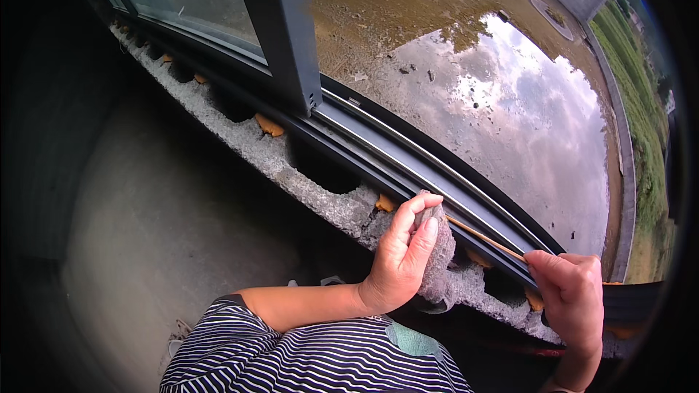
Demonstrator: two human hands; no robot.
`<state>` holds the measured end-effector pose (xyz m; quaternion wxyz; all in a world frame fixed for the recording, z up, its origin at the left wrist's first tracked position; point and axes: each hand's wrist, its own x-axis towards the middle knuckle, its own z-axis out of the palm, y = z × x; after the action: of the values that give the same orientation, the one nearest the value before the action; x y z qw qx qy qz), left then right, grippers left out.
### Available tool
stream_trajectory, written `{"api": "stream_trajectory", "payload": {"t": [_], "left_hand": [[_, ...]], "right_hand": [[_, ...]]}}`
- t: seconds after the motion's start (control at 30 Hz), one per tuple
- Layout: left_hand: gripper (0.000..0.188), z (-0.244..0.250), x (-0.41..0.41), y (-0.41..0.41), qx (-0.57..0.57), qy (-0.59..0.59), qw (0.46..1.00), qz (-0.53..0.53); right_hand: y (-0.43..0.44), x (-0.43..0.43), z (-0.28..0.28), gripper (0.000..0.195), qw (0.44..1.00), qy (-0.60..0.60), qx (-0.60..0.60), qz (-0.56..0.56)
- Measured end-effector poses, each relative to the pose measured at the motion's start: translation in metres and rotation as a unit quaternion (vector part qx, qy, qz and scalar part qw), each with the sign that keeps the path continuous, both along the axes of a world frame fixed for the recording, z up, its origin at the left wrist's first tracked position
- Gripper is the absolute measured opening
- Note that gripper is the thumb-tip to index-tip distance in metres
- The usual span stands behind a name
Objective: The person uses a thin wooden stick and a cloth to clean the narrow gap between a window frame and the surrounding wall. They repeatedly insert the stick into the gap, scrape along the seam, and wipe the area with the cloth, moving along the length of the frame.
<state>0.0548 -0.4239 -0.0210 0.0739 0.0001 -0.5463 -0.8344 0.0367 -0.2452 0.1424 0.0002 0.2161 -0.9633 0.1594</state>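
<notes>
A crumpled grey cloth (438,262) is gripped in my left hand (401,256), its lower end hanging over the rough sill. My right hand (570,295) holds a thin wooden stick (486,238) by one end. The stick slants up and left along the sliding window's track, and its far tip meets the cloth; whether the cloth wraps that tip is hidden. Under both hands runs the dark metal window track (382,158) with its bright rails. The dark upright of the sash (289,38) stands on the track farther left.
A rough concrete sill (262,158) with deep hollows and orange foam lumps (269,125) borders the track on my side. Glass (191,5) fills the sash at upper left. Outside lies a wet yard with a large puddle (491,120), a low wall (622,174) and grass (628,82).
</notes>
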Motion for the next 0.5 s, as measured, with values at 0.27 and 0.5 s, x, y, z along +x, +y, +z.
{"api": "stream_trajectory", "payload": {"t": [0.27,0.5], "left_hand": [[0.023,0.006,-0.013,-0.045,0.233,0.015,0.962,0.139],[0.023,-0.001,-0.015,-0.088,0.287,0.017,0.946,0.151]], "right_hand": [[-0.062,-0.023,-0.004,0.013,0.995,0.025,0.038,0.083],[-0.102,-0.044,-0.015,0.013,0.988,0.040,0.044,0.140]]}}
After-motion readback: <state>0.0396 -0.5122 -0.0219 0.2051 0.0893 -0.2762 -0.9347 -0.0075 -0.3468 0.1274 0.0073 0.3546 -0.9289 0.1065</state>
